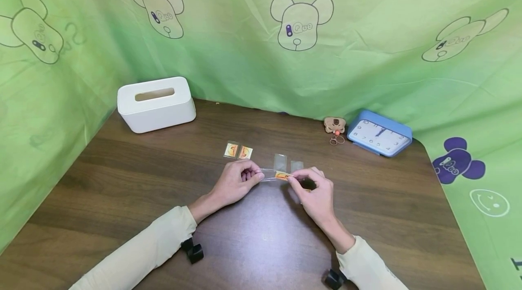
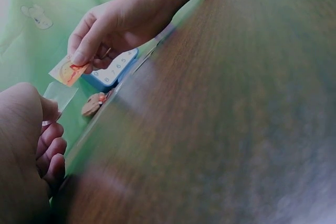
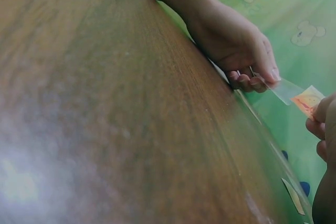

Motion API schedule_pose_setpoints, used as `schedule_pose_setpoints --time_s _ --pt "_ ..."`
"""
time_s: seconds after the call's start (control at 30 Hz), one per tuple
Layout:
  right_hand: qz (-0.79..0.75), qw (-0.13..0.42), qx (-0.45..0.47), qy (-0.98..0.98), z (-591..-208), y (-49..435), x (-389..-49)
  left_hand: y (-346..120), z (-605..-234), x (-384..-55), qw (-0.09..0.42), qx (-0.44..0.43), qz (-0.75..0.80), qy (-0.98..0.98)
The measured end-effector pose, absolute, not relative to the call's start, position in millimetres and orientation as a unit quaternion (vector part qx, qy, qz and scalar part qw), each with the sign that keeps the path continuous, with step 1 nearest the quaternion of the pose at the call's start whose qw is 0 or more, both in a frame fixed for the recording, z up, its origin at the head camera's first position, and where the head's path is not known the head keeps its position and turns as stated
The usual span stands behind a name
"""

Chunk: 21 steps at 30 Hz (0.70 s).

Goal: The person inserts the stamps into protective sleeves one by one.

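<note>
Between thumb and fingers, my left hand [image 1: 234,183] pinches a small clear plastic sleeve [image 1: 268,174]. My right hand [image 1: 316,195] pinches a small yellow-orange picture card [image 1: 282,175] by its edge. In the left wrist view the card [image 2: 68,72] is close to the sleeve's [image 2: 62,95] end; whether its edge is inside, I cannot tell. Beyond my left hand lie two similar cards, one [image 1: 231,149] beside the other [image 1: 245,152], apparently in clear sleeves. Two clear sleeves [image 1: 280,162] [image 1: 297,166] lie just beyond my right hand. A bit of orange under that hand is mostly hidden.
A white tissue box [image 1: 157,104] stands at the back left of the brown wooden table [image 1: 261,240]. At the back right are a blue clock [image 1: 380,133] and a brown bear-shaped keychain [image 1: 334,125]. Green printed cloth [image 1: 236,45] hangs behind the table.
</note>
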State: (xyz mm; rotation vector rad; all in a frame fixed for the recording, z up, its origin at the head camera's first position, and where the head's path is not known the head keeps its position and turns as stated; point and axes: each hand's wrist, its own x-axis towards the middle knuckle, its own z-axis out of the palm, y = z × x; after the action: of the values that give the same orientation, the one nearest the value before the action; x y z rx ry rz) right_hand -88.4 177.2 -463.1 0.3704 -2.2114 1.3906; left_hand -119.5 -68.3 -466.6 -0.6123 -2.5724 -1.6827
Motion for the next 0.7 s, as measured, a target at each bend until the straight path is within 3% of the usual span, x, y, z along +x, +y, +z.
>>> schedule_pose_setpoints --time_s 0.7 --pt "0.514 0.206 0.143 -0.82 -470 183 -90 -66 -481 -120 0.047 -0.215 -0.547 -0.808"
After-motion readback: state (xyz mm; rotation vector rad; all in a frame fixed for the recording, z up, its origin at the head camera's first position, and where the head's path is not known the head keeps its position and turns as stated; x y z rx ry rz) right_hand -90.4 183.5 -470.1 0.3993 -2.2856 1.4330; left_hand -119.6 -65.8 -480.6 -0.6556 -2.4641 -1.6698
